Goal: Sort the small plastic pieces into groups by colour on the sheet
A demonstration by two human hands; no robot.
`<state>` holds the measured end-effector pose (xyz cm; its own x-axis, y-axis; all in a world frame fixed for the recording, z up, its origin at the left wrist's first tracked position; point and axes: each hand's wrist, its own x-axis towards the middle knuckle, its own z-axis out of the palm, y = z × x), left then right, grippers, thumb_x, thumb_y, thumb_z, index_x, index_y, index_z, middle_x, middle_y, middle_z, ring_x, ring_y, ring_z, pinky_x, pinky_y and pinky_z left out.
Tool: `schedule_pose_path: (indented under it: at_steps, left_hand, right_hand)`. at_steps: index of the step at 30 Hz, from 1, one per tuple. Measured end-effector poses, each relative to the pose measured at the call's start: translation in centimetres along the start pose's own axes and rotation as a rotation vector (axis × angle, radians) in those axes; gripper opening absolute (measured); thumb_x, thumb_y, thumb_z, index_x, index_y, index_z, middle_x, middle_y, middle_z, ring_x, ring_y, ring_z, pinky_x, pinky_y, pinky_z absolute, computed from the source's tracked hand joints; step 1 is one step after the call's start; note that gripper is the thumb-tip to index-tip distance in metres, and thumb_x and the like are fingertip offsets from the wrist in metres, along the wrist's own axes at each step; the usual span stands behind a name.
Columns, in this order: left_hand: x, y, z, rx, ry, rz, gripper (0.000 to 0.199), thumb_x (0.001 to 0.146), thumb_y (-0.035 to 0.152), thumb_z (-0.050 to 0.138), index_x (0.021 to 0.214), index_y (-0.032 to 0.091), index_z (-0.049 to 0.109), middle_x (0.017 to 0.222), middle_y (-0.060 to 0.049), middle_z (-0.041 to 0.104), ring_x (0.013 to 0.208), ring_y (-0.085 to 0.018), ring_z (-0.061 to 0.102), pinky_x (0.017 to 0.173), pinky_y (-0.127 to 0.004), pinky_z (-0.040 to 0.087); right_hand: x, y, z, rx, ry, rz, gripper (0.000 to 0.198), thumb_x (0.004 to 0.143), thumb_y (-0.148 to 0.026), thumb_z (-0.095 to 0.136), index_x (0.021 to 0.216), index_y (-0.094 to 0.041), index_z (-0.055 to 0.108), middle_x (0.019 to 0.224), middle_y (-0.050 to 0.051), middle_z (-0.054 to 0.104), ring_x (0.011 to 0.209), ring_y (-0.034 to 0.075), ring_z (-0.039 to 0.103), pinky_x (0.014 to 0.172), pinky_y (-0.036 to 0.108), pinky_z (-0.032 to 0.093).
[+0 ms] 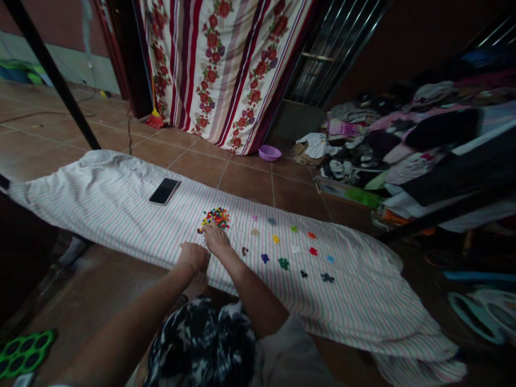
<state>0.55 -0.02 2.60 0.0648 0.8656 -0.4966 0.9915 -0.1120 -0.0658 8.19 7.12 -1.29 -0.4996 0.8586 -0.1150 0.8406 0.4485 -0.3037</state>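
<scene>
A pile of small multicoloured bead-like pieces [217, 216] lies on the striped cloth. My right hand [216, 239] reaches to the pile's near edge, its fingers drawn together beside a few dark brown pieces [199, 231]. Whatever is between those fingertips is too small to make out. Close by on the left, my left hand [194, 256] rests curled at the cloth's near edge, with no object showing in it. To the right are small single-colour groups, among them a green group [284, 263], a yellow group [276, 239], a purple group [265, 258] and a red group [313, 251].
The striped cloth [116, 193] covers a long, narrow surface. A phone [165, 191] lies left of the pile. Beyond are a tiled floor, a purple basin [270, 153] and a floral curtain [226, 70]. Heaped clothes [435, 123] fill the right side.
</scene>
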Motion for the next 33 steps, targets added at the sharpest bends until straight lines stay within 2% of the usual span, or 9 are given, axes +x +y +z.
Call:
schedule_pose_path:
  at_steps: [8,20,27,30,33]
  left_hand:
    - [-0.4,0.1,-0.5,-0.01,-0.013,0.001,0.031,0.082,0.02,0.05,0.104,0.012,0.07,0.106,-0.022,0.069,0.104,-0.035,0.064,0.089,-0.054,0.047]
    - [-0.7,0.4,-1.0,0.021,-0.026,-0.01,0.035,0.085,0.017,0.041,0.105,0.012,0.07,0.109,-0.022,0.068,0.105,-0.031,0.064,0.09,-0.052,0.048]
    - [-0.1,0.4,-0.4,0.038,-0.023,-0.008,0.031,0.083,0.02,0.047,0.101,0.013,0.071,0.11,-0.021,0.068,0.105,-0.029,0.064,0.089,-0.048,0.049]
    - [0.2,0.3,0.0,0.042,-0.017,-0.007,0.031,0.084,0.022,0.048,0.102,0.014,0.071,0.108,-0.021,0.069,0.103,-0.03,0.065,0.088,-0.048,0.049]
    - [0.4,0.2,0.3,0.041,-0.005,-0.003,0.032,0.084,0.03,0.05,0.104,0.016,0.07,0.106,-0.021,0.069,0.102,-0.03,0.065,0.086,-0.048,0.049]
  right_hand:
    - [0.3,0.4,0.8,0.039,0.052,-0.054,0.026,0.096,-0.022,0.04,0.109,-0.025,0.062,0.116,0.004,0.056,0.096,0.016,0.057,0.081,0.028,0.045]
    - [0.8,0.2,0.2,0.037,0.057,-0.149,0.024,0.091,-0.013,0.045,0.102,-0.021,0.065,0.108,0.006,0.063,0.103,0.017,0.055,0.087,0.028,0.042]
    - [0.6,0.7,1.1,0.287,0.285,-0.137,0.02,0.088,-0.018,0.052,0.101,-0.021,0.067,0.103,0.005,0.06,0.09,0.015,0.058,0.08,0.025,0.045]
    - [0.4,1.7,1.8,0.403,0.367,-0.141,0.019,0.085,-0.014,0.053,0.091,-0.02,0.07,0.094,0.003,0.06,0.085,0.014,0.058,0.079,0.024,0.046]
    - [-0.3,3.3,2.3,0.493,0.454,-0.084,0.02,0.084,-0.013,0.053,0.088,-0.021,0.071,0.091,0.003,0.061,0.085,0.014,0.059,0.08,0.024,0.047]
